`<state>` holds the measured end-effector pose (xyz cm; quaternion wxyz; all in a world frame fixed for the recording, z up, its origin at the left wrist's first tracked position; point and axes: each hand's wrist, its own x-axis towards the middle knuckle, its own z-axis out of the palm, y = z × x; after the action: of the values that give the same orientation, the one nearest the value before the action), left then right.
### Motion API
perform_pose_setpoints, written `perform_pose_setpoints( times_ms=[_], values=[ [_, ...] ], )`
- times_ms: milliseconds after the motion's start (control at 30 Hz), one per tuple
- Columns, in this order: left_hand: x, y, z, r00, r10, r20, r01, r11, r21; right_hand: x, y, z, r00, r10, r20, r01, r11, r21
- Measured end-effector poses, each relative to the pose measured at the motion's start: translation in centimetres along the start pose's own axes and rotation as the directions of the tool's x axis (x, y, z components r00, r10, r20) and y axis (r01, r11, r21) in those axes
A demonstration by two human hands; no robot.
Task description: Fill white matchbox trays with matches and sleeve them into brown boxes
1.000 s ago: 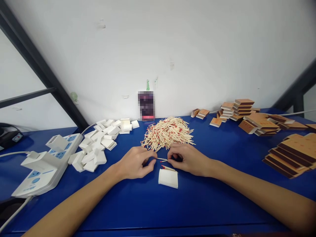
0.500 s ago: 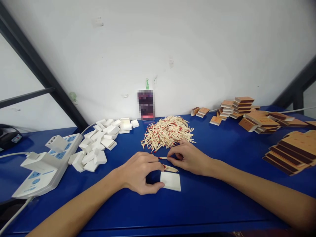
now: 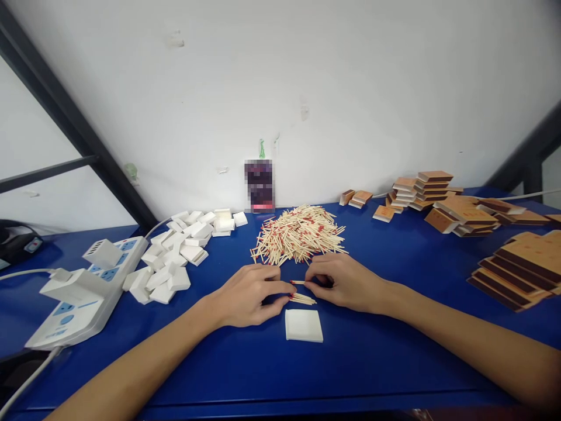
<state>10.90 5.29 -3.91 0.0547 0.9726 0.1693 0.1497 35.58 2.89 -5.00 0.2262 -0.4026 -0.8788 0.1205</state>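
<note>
My right hand (image 3: pixel 339 282) pinches a single match (image 3: pixel 298 283) between thumb and fingers, its red head pointing left. Facing it, my left hand (image 3: pixel 256 294) has its thumb and index fingertips closed around the red-headed ends of a small bunch of matches (image 3: pixel 303 299) lying on the table. Just below the bunch sits an open white matchbox tray (image 3: pixel 304 325), which neither hand touches. A large heap of loose matches (image 3: pixel 300 234) lies right behind both hands.
White matchbox trays (image 3: pixel 175 251) are piled at left, beside a power strip (image 3: pixel 94 292) with plugged-in adapters. Brown matchbox sleeves (image 3: pixel 517 269) stand in stacks at right. A pixelated dark object (image 3: pixel 260 186) is by the wall. The table (image 3: pixel 245 374) is blue.
My left thumb has left the white tray and moved up to the bunch's heads, closing toward the index finger. My right hand has shifted slightly right, still pinching its match.
</note>
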Motion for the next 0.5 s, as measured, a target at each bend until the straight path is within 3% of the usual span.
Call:
perform_pose_setpoints(
  times_ms=[233, 367, 500],
  values=[
    [0.1, -0.1, -0.1, 0.992, -0.101, -0.070, 0.092, 0.988, -0.124, 0.2, 0.2, 0.1, 1.000, 0.007, 0.000, -0.007, 1.000, 0.025],
    [0.0, -1.1, 0.0, 0.960, -0.195, -0.199, 0.201, 0.980, 0.009, 0.2, 0.3, 0.2, 1.000, -0.002, 0.000, 0.002, 0.999, 0.049],
    [-0.2, -1.8, 0.2, 0.948, -0.242, -0.205, 0.270, 0.956, 0.119, 0.2, 0.1, 0.2, 1.000, 0.002, -0.003, -0.002, 0.998, 0.061]
  ],
)
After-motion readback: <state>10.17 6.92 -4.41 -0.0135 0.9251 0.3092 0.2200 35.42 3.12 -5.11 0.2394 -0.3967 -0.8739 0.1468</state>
